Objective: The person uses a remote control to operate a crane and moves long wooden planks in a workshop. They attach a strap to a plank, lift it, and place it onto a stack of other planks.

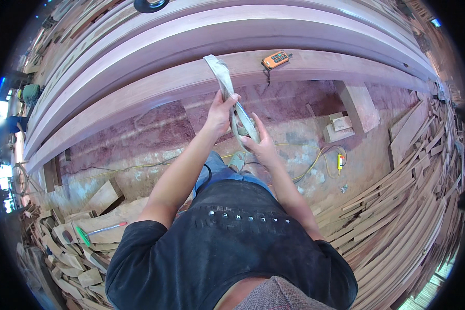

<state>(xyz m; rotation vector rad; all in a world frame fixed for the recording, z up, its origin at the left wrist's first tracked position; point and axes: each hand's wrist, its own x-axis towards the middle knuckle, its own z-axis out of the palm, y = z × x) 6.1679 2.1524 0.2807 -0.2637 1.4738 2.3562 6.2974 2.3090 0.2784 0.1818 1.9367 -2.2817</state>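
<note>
A pale webbing sling lies across the top of the nearest long wooden beam and hangs down toward me in a narrow loop. My left hand is closed around the sling just below the beam's near edge. Lower and to the right, my right hand grips the lower end of the loop between thumb and fingers. Whether the sling passes under the beam is hidden. On the same beam, right of the sling, rests an orange remote control with dark buttons and a short cord.
More long beams run parallel behind. Wooden blocks sit on the dusty floor at right, near a yellow cable with a yellow switch box. Wood strips pile up at right; offcuts and a green-headed tool lie at left.
</note>
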